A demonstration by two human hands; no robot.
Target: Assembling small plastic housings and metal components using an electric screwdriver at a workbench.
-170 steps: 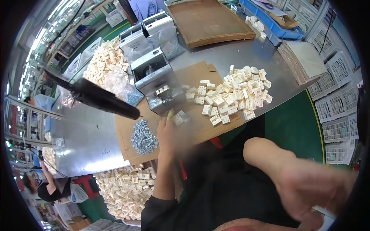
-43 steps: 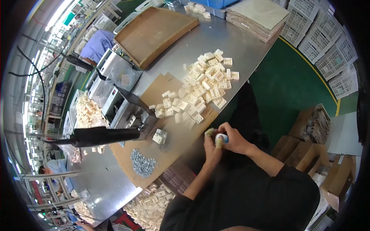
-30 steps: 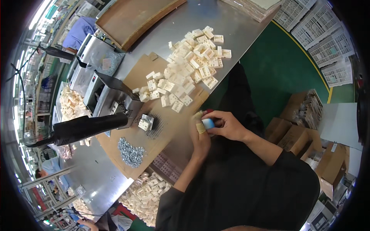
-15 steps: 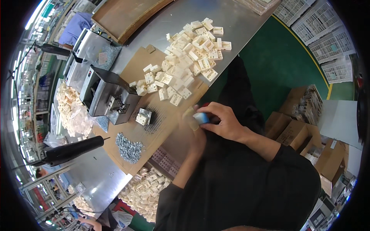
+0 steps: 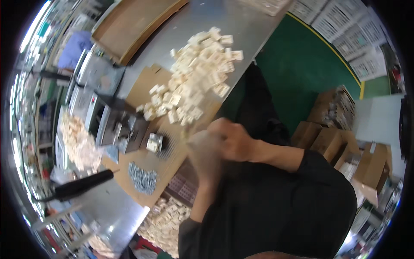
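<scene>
My left hand (image 5: 203, 152) is smeared by motion above the front edge of the workbench, so its fingers cannot be read. Pressed close beside it, my right hand (image 5: 236, 141) is curled closed, and whatever it holds is hidden. Just beyond both hands spreads a heap of cream plastic parts (image 5: 200, 64), block-shaped with small holes. To their left, a small metal fixture (image 5: 154, 143) stands on a cardboard sheet (image 5: 144, 88) with a cream part in it. A pile of small silvery screws (image 5: 143, 178) lies nearer me.
A black power screwdriver (image 5: 84, 185) hangs at the left. Behind the fixture stands a grey metal machine (image 5: 129, 123), with a bag of cream parts (image 5: 79, 144) beside it. More cream parts (image 5: 166, 222) lie below the bench. Cardboard boxes (image 5: 321, 142) stand at the right.
The blue-and-white object in my right hand has gone out of sight. Both hands have shifted slightly down and left in the picture. The whole view has also shifted and blurred.
</scene>
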